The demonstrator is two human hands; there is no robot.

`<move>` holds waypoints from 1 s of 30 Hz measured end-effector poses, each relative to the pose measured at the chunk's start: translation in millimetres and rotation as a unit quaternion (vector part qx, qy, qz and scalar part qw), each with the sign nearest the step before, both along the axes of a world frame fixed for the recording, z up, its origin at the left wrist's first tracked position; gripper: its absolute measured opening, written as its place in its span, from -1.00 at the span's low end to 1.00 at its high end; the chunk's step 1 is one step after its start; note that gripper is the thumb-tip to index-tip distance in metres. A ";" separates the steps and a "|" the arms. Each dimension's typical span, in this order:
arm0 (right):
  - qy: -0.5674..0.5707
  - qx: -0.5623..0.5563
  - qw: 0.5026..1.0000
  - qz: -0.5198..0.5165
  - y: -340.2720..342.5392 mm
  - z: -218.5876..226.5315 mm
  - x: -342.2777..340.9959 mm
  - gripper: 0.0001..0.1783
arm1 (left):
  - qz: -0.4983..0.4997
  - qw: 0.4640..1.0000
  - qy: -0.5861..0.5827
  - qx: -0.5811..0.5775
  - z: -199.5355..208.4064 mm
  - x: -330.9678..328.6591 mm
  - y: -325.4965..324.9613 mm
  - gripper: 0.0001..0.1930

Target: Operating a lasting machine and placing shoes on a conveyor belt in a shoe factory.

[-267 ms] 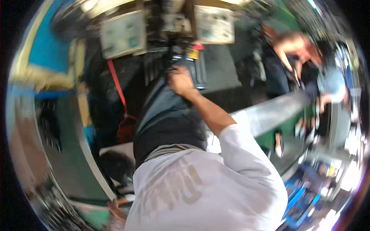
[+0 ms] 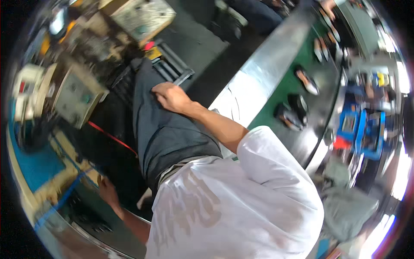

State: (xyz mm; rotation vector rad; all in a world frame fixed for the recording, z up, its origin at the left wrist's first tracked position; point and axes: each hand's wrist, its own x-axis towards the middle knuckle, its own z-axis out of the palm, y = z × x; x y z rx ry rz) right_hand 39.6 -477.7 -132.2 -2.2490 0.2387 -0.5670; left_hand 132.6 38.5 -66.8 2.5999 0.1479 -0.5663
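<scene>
My right hand (image 2: 172, 97) hangs over my dark trousers (image 2: 172, 134), its fingers loosely curled with nothing visible in them. Just beyond it is a metal rail frame (image 2: 172, 71), with a red and yellow push button (image 2: 151, 49) at its far end. At lower left, my left hand (image 2: 108, 192) reaches out with its fingers stretched, nearest to a wooden frame (image 2: 88, 172) with a blue edge. Nothing shows in that hand. Several dark shoes, among them a pale-lined shoe (image 2: 306, 81), sit on the green conveyor belt (image 2: 271, 105) to the right.
A wide metal ledge (image 2: 254, 64) runs beside the belt. Two worn control boxes, one at the far edge (image 2: 144, 19) and one at left (image 2: 77, 99), belong to machinery. A thin red strip (image 2: 113, 139) lies between. Blue crates (image 2: 358, 129) stand right; another person's hand (image 2: 328, 7) shows at far right.
My view has swung to the right, so machinery shifts left and more of the shoe belt shows. My left hand has stretched outward. My right hand now lies closer over my leg.
</scene>
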 end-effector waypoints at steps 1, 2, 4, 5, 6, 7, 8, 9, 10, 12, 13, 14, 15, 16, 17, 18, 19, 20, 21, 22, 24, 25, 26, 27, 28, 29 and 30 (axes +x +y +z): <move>-0.027 0.000 0.999 -0.038 -6.7 9.4 -24.3 -0.67 | -0.104 0.986 -0.082 -0.096 -26.7 28.8 0.8 -0.49; -0.031 -0.049 0.993 -0.102 -31.8 6.9 -63.5 -0.61 | -0.186 0.968 -0.089 -0.142 -22.4 48.5 -58.9 -0.50; 0.031 0.013 0.970 -0.240 -89.8 -34.3 -168.4 -0.51 | -0.293 0.930 -0.055 -0.215 -8.8 57.5 -169.7 -0.51; 0.061 0.063 0.939 -0.331 -107.3 -30.8 -217.5 -0.45 | -0.311 0.920 -0.020 -0.237 -4.3 54.5 -199.0 -0.51; 0.082 -0.023 0.922 -0.378 -127.4 -24.8 -278.3 -0.40 | -0.370 0.906 -0.016 -0.204 10.8 44.4 -232.3 -0.51; 0.192 -0.117 0.884 -0.409 -143.2 -5.5 -330.6 -0.37 | -0.421 0.891 -0.015 -0.169 26.0 28.4 -259.6 -0.51; 0.212 -0.216 0.859 -0.413 -167.1 -17.8 -406.5 -0.38 | -0.459 0.870 0.005 -0.181 29.4 15.8 -283.3 -0.51; 0.293 -0.186 0.816 -0.462 -173.3 -10.4 -445.0 -0.37 | -0.485 0.856 0.001 -0.180 22.2 7.2 -290.1 -0.52; 0.370 -0.169 0.769 -0.493 -174.6 -3.0 -482.5 -0.32 | -0.503 0.850 0.014 -0.156 19.8 -2.6 -295.7 -0.52; 0.477 -0.125 0.706 -0.508 -185.9 -9.9 -563.0 -0.14 | -0.542 0.830 0.038 -0.128 12.7 -18.7 -304.6 -0.56; 0.514 -0.135 0.687 -0.497 -190.5 -15.1 -602.4 -0.03 | -0.539 0.831 0.045 -0.131 6.6 -25.1 -306.9 -0.56; 0.565 -0.140 0.656 -0.481 -189.1 -18.0 -613.1 0.02 | -0.551 0.826 0.043 -0.107 5.4 -30.7 -304.2 -0.58; 0.614 -0.145 0.623 -0.463 -189.1 -24.0 -619.5 0.08 | -0.563 0.821 0.041 -0.083 3.9 -35.5 -301.7 -0.59; 0.615 -0.145 0.627 -0.455 -197.0 -33.1 -620.7 0.08 | -0.552 0.829 0.037 -0.088 0.6 -39.1 -301.4 -0.62; 0.613 -0.097 0.622 -0.477 -200.5 -39.3 -606.1 0.11 | -0.548 0.833 0.037 -0.075 4.8 -41.8 -300.0 -0.62; 0.609 -0.050 0.612 -0.502 -203.3 -38.9 -593.4 0.14 | -0.540 0.837 0.023 -0.087 10.9 -44.2 -302.9 -0.63; 0.607 -0.044 0.617 -0.499 -205.6 -32.9 -580.1 0.14 | -0.534 0.840 0.009 -0.099 17.0 -45.3 -307.8 -0.64; 0.636 -0.031 0.622 -0.455 -210.2 -15.4 -561.8 0.19 | -0.531 0.842 0.007 -0.097 20.5 -45.4 -311.8 -0.64; 0.663 -0.018 0.626 -0.411 -212.3 -6.5 -551.1 0.24 | -0.522 0.845 -0.008 -0.117 23.4 -44.5 -316.2 -0.66; 0.661 -0.019 0.629 -0.409 -210.8 -22.8 -563.7 0.24 | -0.513 0.847 -0.024 -0.137 25.6 -43.7 -321.1 -0.67; 0.560 0.069 0.735 -0.376 -196.5 -37.7 -638.6 0.36 | -0.518 0.830 -0.027 -0.203 14.5 -45.9 -352.4 -0.68; 0.451 0.135 0.778 -0.417 -175.8 -58.4 -634.1 0.41 | -0.510 0.827 -0.046 -0.233 15.6 -46.8 -357.6 -0.69; 0.332 0.206 0.806 -0.444 -143.1 -78.4 -616.2 0.46 | -0.504 0.831 -0.050 -0.231 19.3 -49.8 -363.3 -0.69; 0.231 0.269 0.797 -0.489 -109.8 -90.1 -587.9 0.51 | -0.509 0.820 -0.052 -0.257 22.8 -55.3 -371.3 -0.70; 0.239 0.215 0.772 -0.548 -88.6 -100.5 -576.0 0.48 | -0.515 0.804 -0.049 -0.293 26.2 -60.1 -378.6 -0.71; 0.155 0.355 0.709 -0.589 -61.8 -80.3 -516.1 0.45 | -0.514 0.810 -0.056 -0.278 27.9 -65.8 -378.8 -0.71; 0.136 0.344 0.695 -0.617 -49.3 -77.6 -508.5 0.40 | -0.522 0.790 -0.021 -0.320 30.0 -71.0 -386.2 -0.72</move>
